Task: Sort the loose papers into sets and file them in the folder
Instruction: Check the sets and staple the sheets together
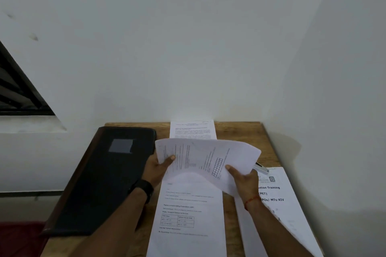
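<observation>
At far left, the black folder [104, 177] lies closed on the desk [240, 129], not yet in use. Left hand [158, 167] and right hand [244, 179] each pinch one end of a fanned sheaf [206, 158], thumbs on top, probably to compare pages for sorting. Below it lies a sheet [188, 219] headed "Unique Selling Propositions (USP)". Rightmost, a stack [277, 200] reads "Training (PET)", under a stapler [261, 168]
</observation>
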